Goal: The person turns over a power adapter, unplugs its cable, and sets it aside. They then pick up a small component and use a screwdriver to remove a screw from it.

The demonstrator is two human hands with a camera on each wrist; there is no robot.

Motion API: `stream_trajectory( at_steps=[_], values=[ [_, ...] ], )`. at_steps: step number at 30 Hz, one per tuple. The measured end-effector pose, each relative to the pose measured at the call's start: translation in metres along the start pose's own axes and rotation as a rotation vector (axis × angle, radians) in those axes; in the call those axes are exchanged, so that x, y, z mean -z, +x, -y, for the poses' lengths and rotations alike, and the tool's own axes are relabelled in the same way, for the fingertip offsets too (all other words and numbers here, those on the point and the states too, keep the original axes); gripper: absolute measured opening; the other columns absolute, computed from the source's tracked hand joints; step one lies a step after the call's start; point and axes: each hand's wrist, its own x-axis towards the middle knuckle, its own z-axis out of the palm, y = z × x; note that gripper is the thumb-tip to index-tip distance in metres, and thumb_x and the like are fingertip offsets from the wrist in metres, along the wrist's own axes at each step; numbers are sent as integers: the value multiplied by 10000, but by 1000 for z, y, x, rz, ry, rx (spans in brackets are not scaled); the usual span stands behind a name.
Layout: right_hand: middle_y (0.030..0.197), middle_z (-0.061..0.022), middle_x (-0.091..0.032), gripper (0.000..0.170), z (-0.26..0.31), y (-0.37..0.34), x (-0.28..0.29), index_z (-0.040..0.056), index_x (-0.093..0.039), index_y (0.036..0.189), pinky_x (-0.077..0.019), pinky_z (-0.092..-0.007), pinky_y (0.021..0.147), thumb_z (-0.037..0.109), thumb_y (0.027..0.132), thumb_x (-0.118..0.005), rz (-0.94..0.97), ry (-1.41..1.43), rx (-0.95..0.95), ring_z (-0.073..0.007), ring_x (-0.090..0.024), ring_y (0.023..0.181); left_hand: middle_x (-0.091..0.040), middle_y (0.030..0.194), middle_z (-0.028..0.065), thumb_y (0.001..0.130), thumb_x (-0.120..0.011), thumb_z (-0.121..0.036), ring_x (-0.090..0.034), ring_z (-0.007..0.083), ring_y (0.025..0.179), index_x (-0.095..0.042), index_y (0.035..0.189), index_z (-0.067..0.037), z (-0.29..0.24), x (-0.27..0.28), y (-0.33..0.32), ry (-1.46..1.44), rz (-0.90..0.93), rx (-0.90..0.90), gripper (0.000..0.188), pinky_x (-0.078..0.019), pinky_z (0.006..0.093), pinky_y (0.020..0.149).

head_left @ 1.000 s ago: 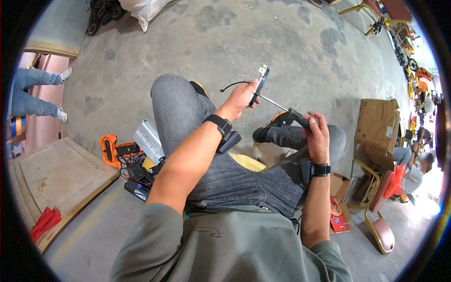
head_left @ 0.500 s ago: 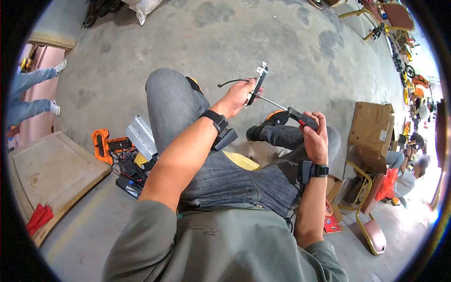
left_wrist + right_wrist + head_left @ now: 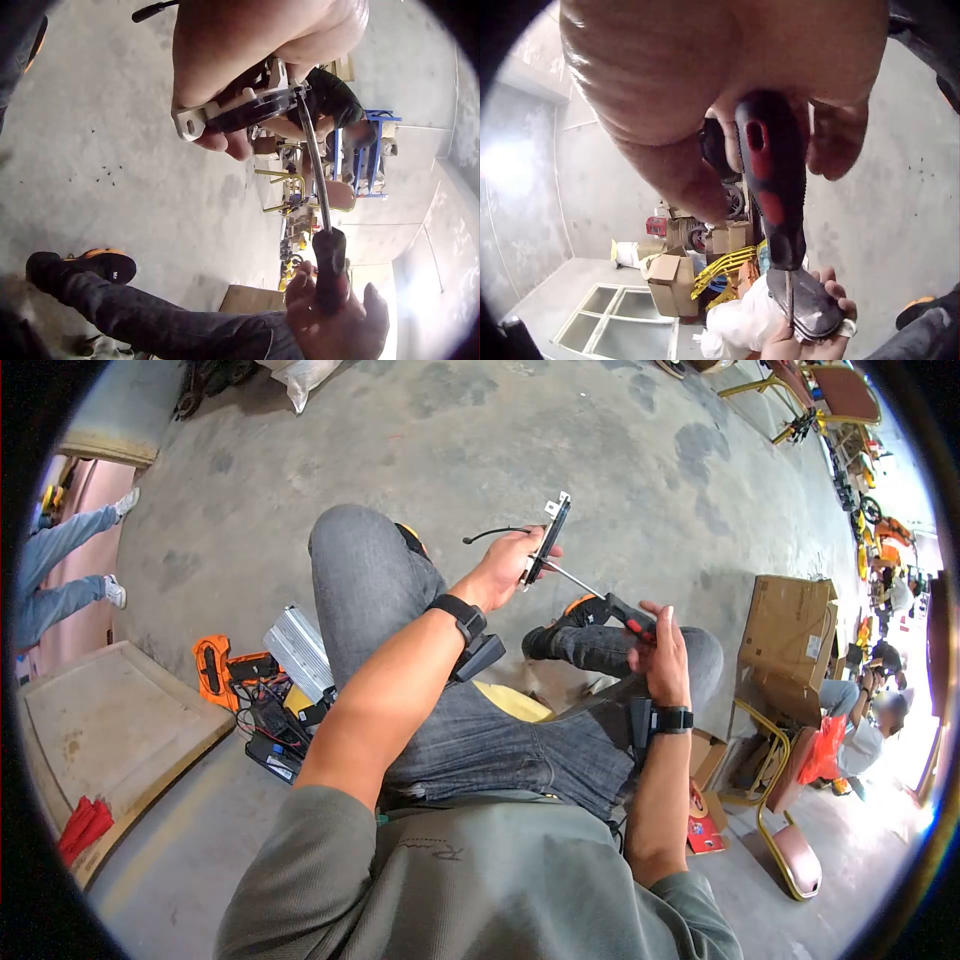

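Note:
My left hand [image 3: 495,572] grips a slim black part [image 3: 549,538] with pale brackets, and a thin black cable sticks out beside that hand. In the left wrist view, the screwdriver's metal shaft [image 3: 316,169] reaches the end of the black part [image 3: 259,109]; the exact contact of its tip is unclear. The black-and-red screwdriver handle [image 3: 772,180] rests against my right hand [image 3: 720,67], with the thumb spread away from it. In the head view, the fingers of my right hand [image 3: 668,665] extend loosely beside the handle [image 3: 628,616].
Crossed legs in grey jeans [image 3: 370,565] lie beneath my hands. Left of them are a silver finned box [image 3: 298,650], an orange item [image 3: 212,670] and wires. A low board [image 3: 120,710] stands farther left; a cardboard carton [image 3: 788,630] and chair are right.
My right fingers have loosened and straightened around the screwdriver handle, and the thumb has come off it. My left hand keeps its grip. The head view has shifted slightly.

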Motion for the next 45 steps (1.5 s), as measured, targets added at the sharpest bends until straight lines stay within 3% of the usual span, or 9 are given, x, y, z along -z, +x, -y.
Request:
stream_trajectory(
  at_steps=[8, 12, 17, 21, 23, 30, 35, 42, 45],
  values=[
    [1059, -100, -613, 310, -13, 8, -3, 39, -493, 1217, -440, -275, 769, 152, 932, -542, 49, 346, 326, -151, -549, 895, -681, 987, 99, 1006, -405, -309, -635, 151, 838, -610, 1095, -50, -1, 0, 1, 28, -46, 28, 342, -523, 286, 704],
    [1083, -101, -605, 263, 0, 5, 6, 32, -521, 1176, -445, -255, 717, 180, 959, -543, 70, 7, -65, -113, -549, 863, -688, 929, 95, 994, -415, -327, -628, 135, 781, -624, 1059, -59, 1, 3, 1, 29, -48, 32, 346, -524, 279, 665],
    [1073, -88, -594, 224, -20, 13, 4, 48, -532, 1172, -438, -253, 698, 134, 965, -534, 82, 233, 290, -106, -531, 836, -678, 885, 87, 1009, -412, -429, -614, 127, 744, -625, 1025, -71, 0, 2, -1, -28, -81, 25, 417, -518, 269, 639],
    [1022, -81, -597, 220, -3, 1, -10, 44, -534, 1166, -437, -256, 685, 143, 970, -523, 55, 311, 290, -113, -527, 797, -674, 887, 81, 1004, -424, -462, -610, 125, 742, -622, 1025, -74, 1, 3, 1, 25, -71, 55, 436, -516, 265, 637],
    [970, -81, -606, 222, -1, 4, 4, 38, -537, 1157, -438, -258, 671, 163, 975, -513, 118, 146, -36, -120, -535, 762, -672, 901, 79, 999, -455, -441, -610, 125, 747, -617, 1029, -65, -1, 1, 0, 69, -74, 49, 411, -516, 265, 644],
    [1007, -68, -617, 250, -15, 9, -8, 37, -509, 1196, -453, -260, 676, 135, 967, -513, 23, 312, 318, -106, -555, 868, -669, 905, 78, 986, -479, -460, -610, 126, 755, -612, 1012, -48, 2, 4, 2, 83, -86, 15, 434, -517, 268, 662],
    [952, -75, -619, 274, -6, 9, 7, 40, -513, 1192, -414, -238, 574, 237, 1004, -485, 40, -61, -38, -123, -528, 652, -665, 897, 76, 980, -487, -469, -611, 127, 758, -614, 994, -47, 4, 4, 3, 105, -72, 38, 441, -517, 267, 674],
    [1093, -64, -586, 211, -18, 10, -1, 40, -516, 1175, -468, -280, 716, 134, 990, -475, 81, 318, 335, -110, -544, 824, -660, 883, 72, 976, -494, -475, -609, 125, 763, -612, 983, -52, 3, 4, 2, 79, -124, 37, 439, -512, 264, 669],
    [1079, -77, -582, 226, -14, 8, -3, 32, -521, 1175, -457, -268, 690, 164, 1000, -467, 26, 133, 122, -120, -547, 807, -657, 883, 70, 977, -494, -469, -607, 126, 770, -610, 990, -52, 1, 3, 1, 92, -117, 37, 432, -510, 266, 669]
  ],
)
